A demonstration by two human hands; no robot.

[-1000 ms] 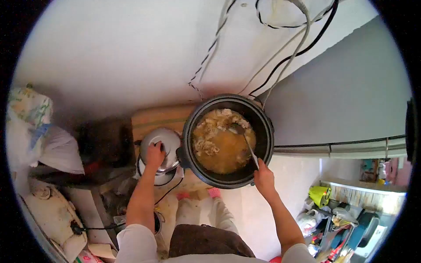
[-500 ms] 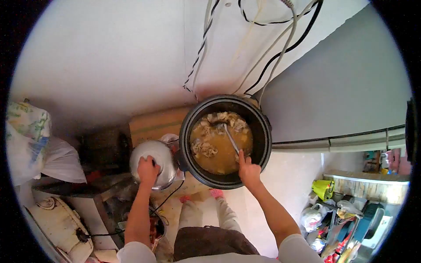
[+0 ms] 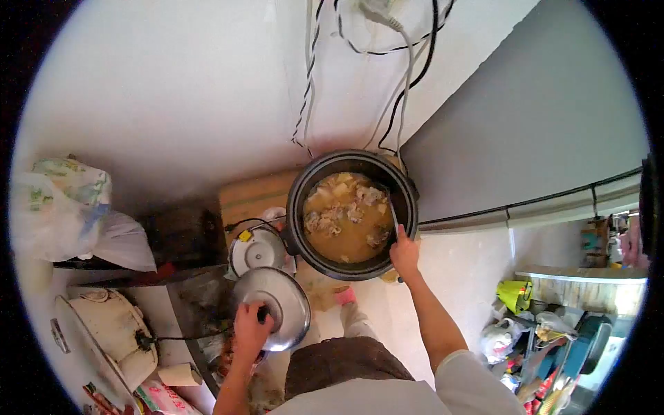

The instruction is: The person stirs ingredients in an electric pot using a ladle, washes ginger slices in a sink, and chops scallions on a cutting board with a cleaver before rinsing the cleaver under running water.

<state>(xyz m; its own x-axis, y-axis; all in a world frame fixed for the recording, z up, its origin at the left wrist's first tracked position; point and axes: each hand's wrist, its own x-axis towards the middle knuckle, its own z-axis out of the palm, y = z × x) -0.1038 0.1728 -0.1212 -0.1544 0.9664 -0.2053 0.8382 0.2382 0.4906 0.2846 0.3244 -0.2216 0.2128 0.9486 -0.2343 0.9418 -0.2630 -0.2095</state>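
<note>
My left hand [image 3: 252, 325] grips the black knob of a round metal lid [image 3: 294, 311], held tilted in front of my body. Behind the lid, a round steel vessel [image 3: 257, 254] with a yellow patch stands beside the big pot. My right hand [image 3: 404, 254] is closed on the thin metal handle of a ladle [image 3: 395, 211], at the right rim of the large black pot [image 3: 299, 183]. Inside the pot is a yellowish stew [image 3: 339, 245] with chunks of meat. The ladle's lower end is hard to make out.
Cables [image 3: 304, 104] hang down the white wall behind the pot. At left are plastic bags [image 3: 62, 207] and a cream-coloured appliance [image 3: 114, 332] with a black cord. A grey panel [image 3: 526, 124] rises at right, with bagged items [image 3: 499, 339] on the floor below.
My left hand has lifted the lid off the steel vessel and brought it toward my body. My right hand has moved the ladle to the pot's right side, and the stew's chunks have shifted.
</note>
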